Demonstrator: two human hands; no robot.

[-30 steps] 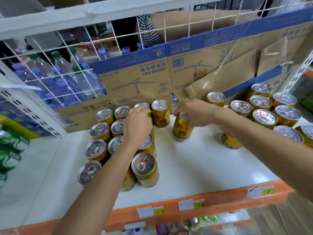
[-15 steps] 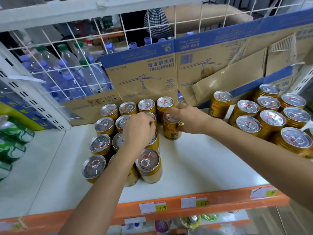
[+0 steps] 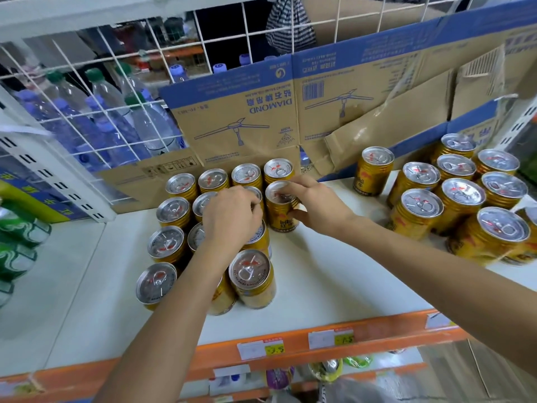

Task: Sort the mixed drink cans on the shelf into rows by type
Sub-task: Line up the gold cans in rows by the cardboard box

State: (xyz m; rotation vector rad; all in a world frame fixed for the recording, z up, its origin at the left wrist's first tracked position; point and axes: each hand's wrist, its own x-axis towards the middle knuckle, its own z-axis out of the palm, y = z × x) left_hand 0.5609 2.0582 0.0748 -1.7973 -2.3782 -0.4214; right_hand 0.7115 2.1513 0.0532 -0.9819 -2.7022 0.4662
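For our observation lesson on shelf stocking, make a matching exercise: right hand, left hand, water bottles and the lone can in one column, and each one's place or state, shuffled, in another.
1 right hand
2 left hand
3 water bottles
4 lone can

A behind the wire grid
B stands alone, apart from other cans
C lies over can tops in the left group
D grips a gold can

Pairs: 1-D, 2-C, 3-A, 4-B

White flat shelf board (image 3: 334, 271) is ending in an orange metal front rail (image 3: 392, 333) bearing paper price labels (image 3: 260, 349); a flattened brown-and-blue cardboard box (image 3: 232, 117) is leaning against a white wire grid panel (image 3: 246, 33), with clear plastic water bottles (image 3: 151, 126) showing behind it.
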